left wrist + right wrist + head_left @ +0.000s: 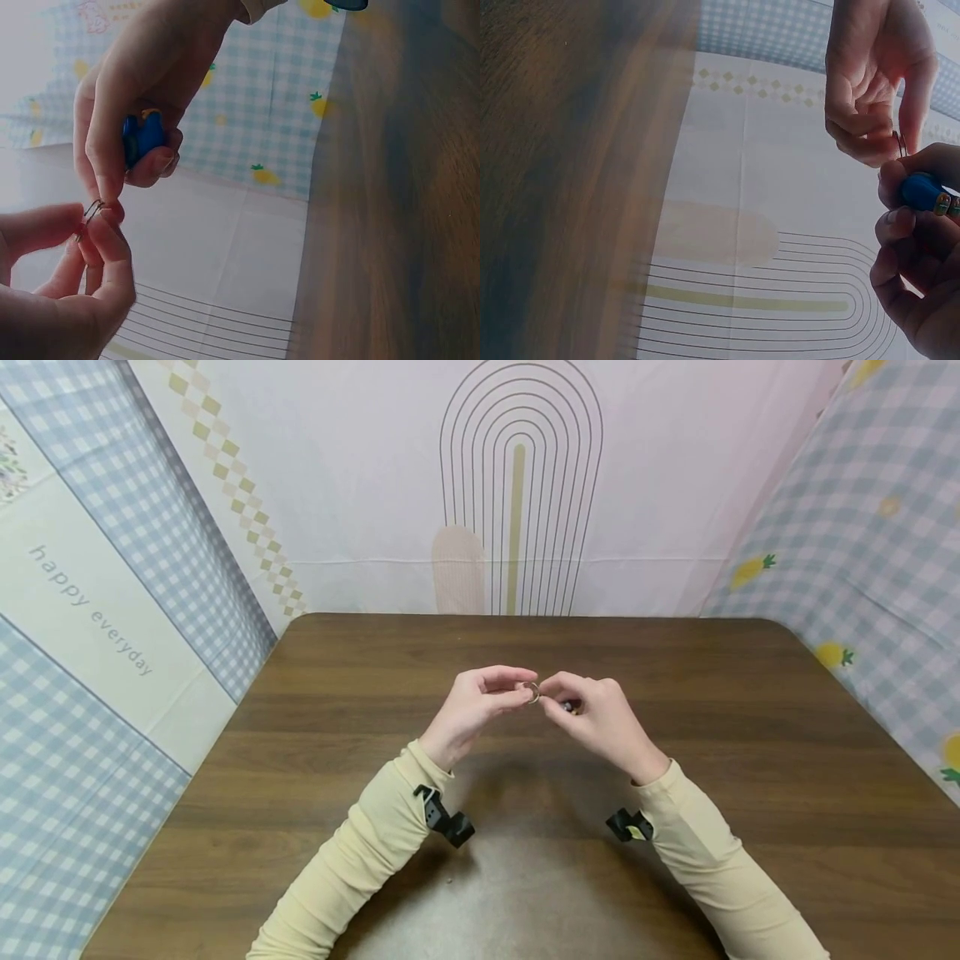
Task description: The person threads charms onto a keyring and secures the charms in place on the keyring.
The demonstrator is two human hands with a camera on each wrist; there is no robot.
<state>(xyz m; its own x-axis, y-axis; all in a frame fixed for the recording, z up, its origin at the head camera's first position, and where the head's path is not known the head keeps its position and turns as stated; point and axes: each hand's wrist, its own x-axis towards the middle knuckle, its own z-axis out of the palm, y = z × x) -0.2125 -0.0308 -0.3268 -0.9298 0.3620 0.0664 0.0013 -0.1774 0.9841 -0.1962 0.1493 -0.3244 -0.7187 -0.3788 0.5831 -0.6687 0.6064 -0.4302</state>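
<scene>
A thin metal key ring (535,692) is pinched between the thumb and fingers of my left hand (474,706), above the middle of the table. My right hand (602,717) meets it from the other side, with thumb and fingertip right at the ring's edge. Tucked within the right hand's curled fingers is a small blue figurine (147,139) with orange-yellow parts. In the right wrist view its rounded blue body (919,189) and yellowish feet-like ends show between the fingers. The fingers hide the rest of it.
Below the hands spreads a brown wooden table (337,693). A white cloth (360,477) with printed arches hangs behind it, and blue checked cloths (862,527) hang at both sides. Each sleeve carries a black wrist camera (450,825).
</scene>
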